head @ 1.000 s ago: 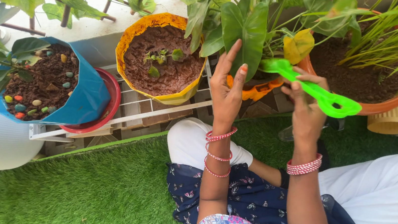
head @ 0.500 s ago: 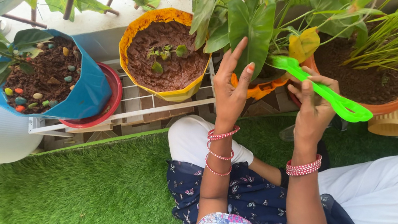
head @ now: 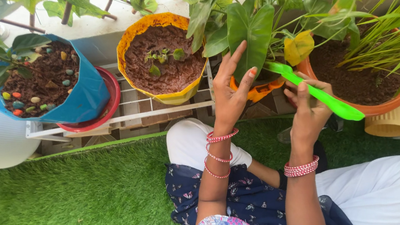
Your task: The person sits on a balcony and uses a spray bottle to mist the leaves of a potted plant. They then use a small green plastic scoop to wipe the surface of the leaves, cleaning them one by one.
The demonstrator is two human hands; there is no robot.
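Green plastic garden tool point(head: 319, 94) gripped in closed right hand point(head: 306, 110), angled over orange pot point(head: 387, 104), tip among stems. Left hand point(head: 230, 93) spread wide, fingers against large green leaf point(head: 249, 35). Yellow pot point(head: 173, 98) just left; artificial grass point(head: 79, 203) below.

We are raising both forearms in front of us, elbows bent and wrists lifted. Our left hand point(head: 228, 96) is standing open, palm turned to the right, fingers point(head: 232, 57) stretched upward and slightly spread, thumb angling out. Our right hand point(head: 306, 112) is curling closed, fingers wrapping into a grip with the knuckles facing us. Both wrists are wearing red and white bangles, three on the left, one band on the right.
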